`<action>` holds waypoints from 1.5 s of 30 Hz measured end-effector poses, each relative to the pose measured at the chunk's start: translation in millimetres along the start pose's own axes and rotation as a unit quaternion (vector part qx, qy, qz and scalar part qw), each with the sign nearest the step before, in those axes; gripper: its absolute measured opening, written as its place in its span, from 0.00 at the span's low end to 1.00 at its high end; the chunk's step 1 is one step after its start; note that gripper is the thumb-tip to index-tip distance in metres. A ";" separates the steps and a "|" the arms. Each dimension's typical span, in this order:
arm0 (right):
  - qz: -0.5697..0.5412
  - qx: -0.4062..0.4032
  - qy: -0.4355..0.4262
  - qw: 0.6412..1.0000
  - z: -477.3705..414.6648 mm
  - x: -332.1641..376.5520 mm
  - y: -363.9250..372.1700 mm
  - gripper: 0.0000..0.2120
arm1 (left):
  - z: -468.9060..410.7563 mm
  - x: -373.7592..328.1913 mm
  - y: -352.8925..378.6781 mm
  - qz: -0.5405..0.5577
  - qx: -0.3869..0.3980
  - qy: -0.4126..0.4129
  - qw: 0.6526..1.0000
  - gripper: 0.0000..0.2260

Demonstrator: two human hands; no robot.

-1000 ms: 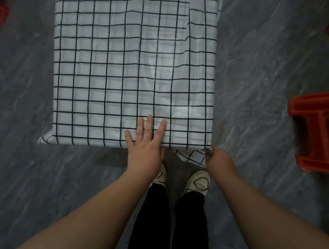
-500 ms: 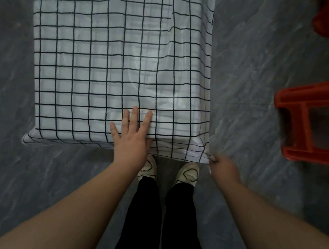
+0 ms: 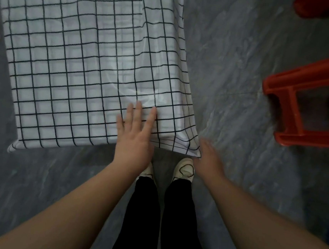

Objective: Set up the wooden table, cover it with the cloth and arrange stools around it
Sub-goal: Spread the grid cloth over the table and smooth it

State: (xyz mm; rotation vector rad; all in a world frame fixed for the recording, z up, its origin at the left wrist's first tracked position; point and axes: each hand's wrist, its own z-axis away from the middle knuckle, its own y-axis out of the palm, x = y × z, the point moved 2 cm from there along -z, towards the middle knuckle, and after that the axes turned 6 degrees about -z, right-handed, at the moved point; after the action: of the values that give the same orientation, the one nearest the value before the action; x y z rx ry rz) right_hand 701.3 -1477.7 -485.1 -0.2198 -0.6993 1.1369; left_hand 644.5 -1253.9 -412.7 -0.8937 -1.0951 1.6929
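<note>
Where the person stands: at the table's near edge, white shoes (image 3: 184, 169) on the grey floor (image 3: 267, 44).
Cloth (image 3: 81, 60): white, black grid, spread over the table and hiding it.
Left hand (image 3: 134, 139): flat on the cloth by its near right corner, fingers straight, gripping nothing.
Right hand (image 3: 209, 160): blurred, fingers loosely out, holding nothing, just beside the hanging corner.
Stools: one red stool (image 3: 303, 93) to the right, apart from the table; a second red stool (image 3: 327, 7) farther off.
</note>
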 end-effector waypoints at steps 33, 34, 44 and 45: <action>-0.718 0.069 0.275 0.636 -26.2 -66.0 21.4 0.03 | -40.4 -45.0 24.8 -0.066 0.018 0.214 0.974 0.27; -0.718 0.054 0.283 0.634 -24.9 -67.3 22.9 0.01 | -41.0 -44.9 24.1 -0.065 0.017 0.214 0.974 0.26; -0.733 0.099 0.278 0.613 -6.9 -73.2 20.9 0.13 | -41.3 -48.8 22.9 -0.067 0.005 0.203 0.977 0.26; -0.741 0.085 0.265 0.611 -8.0 -72.2 20.7 0.13 | -41.3 -48.7 23.4 -0.070 0.005 0.204 0.977 0.26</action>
State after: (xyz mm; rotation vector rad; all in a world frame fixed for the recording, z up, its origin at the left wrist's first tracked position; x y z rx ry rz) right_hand 673.4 -1531.5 -530.3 0.2114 -0.0441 -0.5195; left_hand 690.6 -1292.7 -444.1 -1.0741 -0.8478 1.3227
